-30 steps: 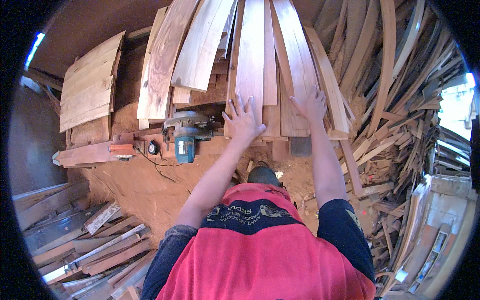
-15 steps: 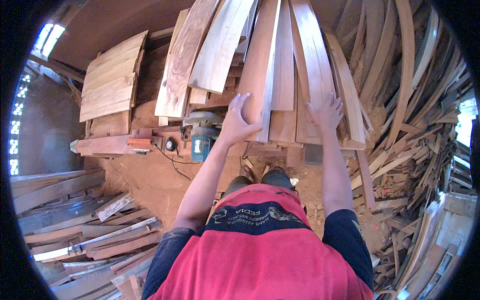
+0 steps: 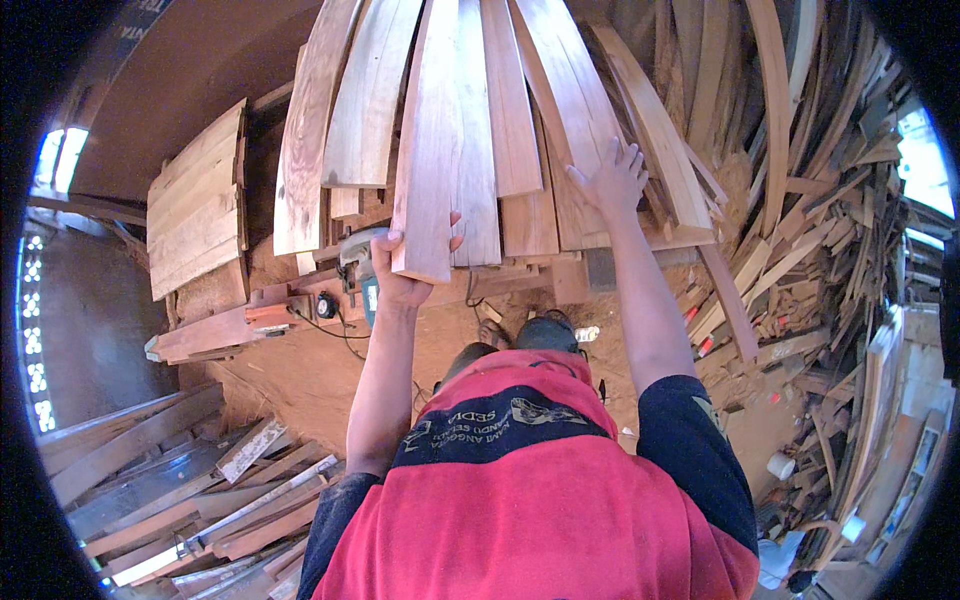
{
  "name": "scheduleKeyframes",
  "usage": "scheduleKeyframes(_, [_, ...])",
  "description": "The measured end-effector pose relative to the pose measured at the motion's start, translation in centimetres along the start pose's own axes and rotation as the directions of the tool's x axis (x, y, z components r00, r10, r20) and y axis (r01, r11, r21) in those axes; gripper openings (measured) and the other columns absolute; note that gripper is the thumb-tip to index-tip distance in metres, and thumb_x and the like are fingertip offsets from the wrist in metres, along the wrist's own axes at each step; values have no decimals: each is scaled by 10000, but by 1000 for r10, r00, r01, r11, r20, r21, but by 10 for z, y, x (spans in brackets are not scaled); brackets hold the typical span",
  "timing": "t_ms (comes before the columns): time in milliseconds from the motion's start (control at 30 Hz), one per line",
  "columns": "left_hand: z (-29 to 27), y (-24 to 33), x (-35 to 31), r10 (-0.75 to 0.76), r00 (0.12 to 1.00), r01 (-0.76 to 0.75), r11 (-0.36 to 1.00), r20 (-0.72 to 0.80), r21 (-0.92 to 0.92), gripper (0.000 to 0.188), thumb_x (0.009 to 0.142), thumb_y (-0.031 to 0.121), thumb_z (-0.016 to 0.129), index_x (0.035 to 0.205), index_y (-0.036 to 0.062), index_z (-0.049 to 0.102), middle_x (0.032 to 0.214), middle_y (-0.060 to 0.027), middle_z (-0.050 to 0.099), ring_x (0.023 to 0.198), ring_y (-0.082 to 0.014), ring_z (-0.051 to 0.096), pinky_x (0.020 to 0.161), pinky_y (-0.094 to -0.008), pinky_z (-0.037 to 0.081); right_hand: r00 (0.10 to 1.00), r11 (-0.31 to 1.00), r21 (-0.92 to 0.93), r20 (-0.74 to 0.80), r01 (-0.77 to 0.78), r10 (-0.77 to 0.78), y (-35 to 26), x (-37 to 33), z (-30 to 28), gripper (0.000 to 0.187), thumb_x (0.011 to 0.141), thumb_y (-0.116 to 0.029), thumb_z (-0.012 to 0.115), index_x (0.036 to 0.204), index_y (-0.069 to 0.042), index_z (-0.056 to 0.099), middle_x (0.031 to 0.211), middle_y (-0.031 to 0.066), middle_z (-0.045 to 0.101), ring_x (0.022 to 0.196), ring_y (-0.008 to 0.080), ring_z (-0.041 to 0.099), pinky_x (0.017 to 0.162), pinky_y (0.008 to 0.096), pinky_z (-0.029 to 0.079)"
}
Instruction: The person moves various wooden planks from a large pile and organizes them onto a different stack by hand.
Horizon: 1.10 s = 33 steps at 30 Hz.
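Several long planks fan away from me over the bench. My left hand [image 3: 402,280] is wrapped from below around the near end of one wooden plank [image 3: 428,165], its thumb at the left edge and fingertips at the right. That end sits above a paler plank [image 3: 477,170] beside it. My right hand [image 3: 612,185] lies spread on the near part of another plank [image 3: 568,85], with its fingers apart. Left of my left wrist rests a teal and grey circular saw [image 3: 358,255], partly hidden by the hand and planks.
A pale wooden panel [image 3: 200,200] leans at the far left. Near the saw are a round black tape measure [image 3: 326,305] and a cable [image 3: 340,340]. Offcuts [image 3: 820,270] heap up at right; stacked boards [image 3: 200,490] fill the lower left.
My left hand has gone from lying spread on the plank to gripping its end, which has lifted and shifted left. My right hand has slid farther up its plank. The view has shifted too.
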<state>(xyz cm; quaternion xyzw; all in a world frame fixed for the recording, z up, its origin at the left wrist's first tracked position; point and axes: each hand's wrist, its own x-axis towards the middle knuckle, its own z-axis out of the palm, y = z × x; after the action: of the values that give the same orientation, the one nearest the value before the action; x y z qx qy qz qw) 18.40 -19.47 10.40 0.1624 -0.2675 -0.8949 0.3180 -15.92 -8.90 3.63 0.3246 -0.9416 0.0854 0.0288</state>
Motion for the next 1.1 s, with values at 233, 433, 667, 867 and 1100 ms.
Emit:
scheduleKeyframes(233, [41, -20, -20, 67, 961, 77, 867, -268, 493, 880, 757, 228, 690, 1537, 32, 333, 1406, -174, 534, 1257, -309, 562, 972, -448, 536, 984, 906, 385, -100, 176, -149, -5, -40, -35, 937, 880, -669, 620, 1478, 18, 402, 1421, 288, 489, 1359, 400, 454, 1133, 519, 355])
scheduleKeyframes(433, [67, -96, -56, 132, 989, -72, 84, 61, 994, 1056, 677, 334, 879, 1530, 13, 346, 1583, -299, 261, 1509, -420, 202, 1226, -461, 208, 723, -249, 683, 607, -687, -331, -31, -160, -72, 410, 1028, -352, 587, 1100, 37, 694, 1018, 72, 719, 888, 178, 664, 831, 344, 534])
scheduleKeyframes(667, [13, -61, -1, 150, 980, -130, -14, 131, 991, 604, 905, 329, 722, 1360, -15, 525, 1321, -231, 610, 1262, -333, 567, 1062, -428, 437, 899, 665, 664, 437, -341, 25, 39, -169, -29, 437, 995, -383, 614, 1013, 49, 679, 898, 79, 711, 784, 199, 635, 720, 398, 505])
scheduleKeyframes(867, [-71, -46, 65, 395, 860, 285, 155, -323, 946, 658, 870, 422, 740, 1298, -44, 558, 1251, -291, 631, 1206, -407, 599, 1022, -459, 469, 981, 586, 798, 193, -144, -23, 51, -234, -63, 464, 1042, -346, 554, 753, 12, 492, 674, 29, 410, 679, 109, 391, 570, 365, 359])
scheduleKeyframes(1100, [-79, -67, 88, 270, 818, 493, 128, -509, 860, 741, 885, 534, 674, 1282, -80, 549, 1247, -334, 622, 1205, -438, 604, 1005, -484, 481, 948, 770, 580, 304, -266, 98, 75, -209, -88, 397, 1029, -360, 570, 1001, 27, 653, 824, 118, 615, 736, 177, 524, 683, 365, 450])
